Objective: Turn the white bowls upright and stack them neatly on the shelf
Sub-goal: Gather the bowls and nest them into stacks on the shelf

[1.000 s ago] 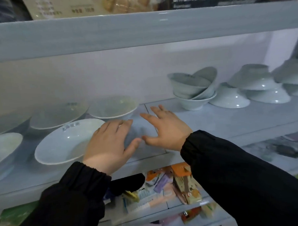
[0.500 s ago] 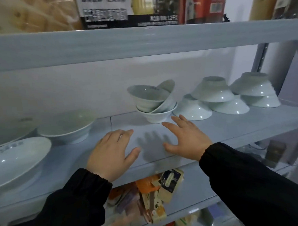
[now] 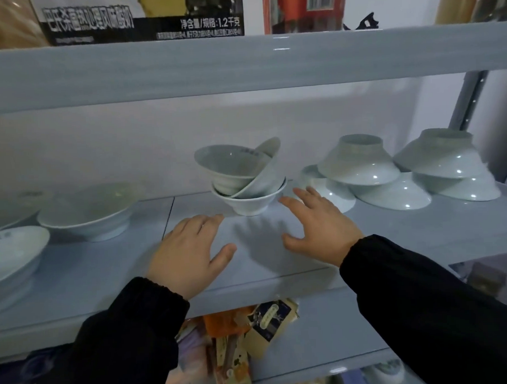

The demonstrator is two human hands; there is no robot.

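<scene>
White bowls [image 3: 358, 165], glossy, flared, some inverted; left hand [image 3: 191, 252], right hand [image 3: 320, 229] flat, grip empty

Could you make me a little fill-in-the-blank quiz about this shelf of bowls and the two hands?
The white bowls to the right of the right hand lie upside ____.
The left hand holds ____.
Both sleeves are ____ in colour.
Missing words: down; nothing; black.
</scene>
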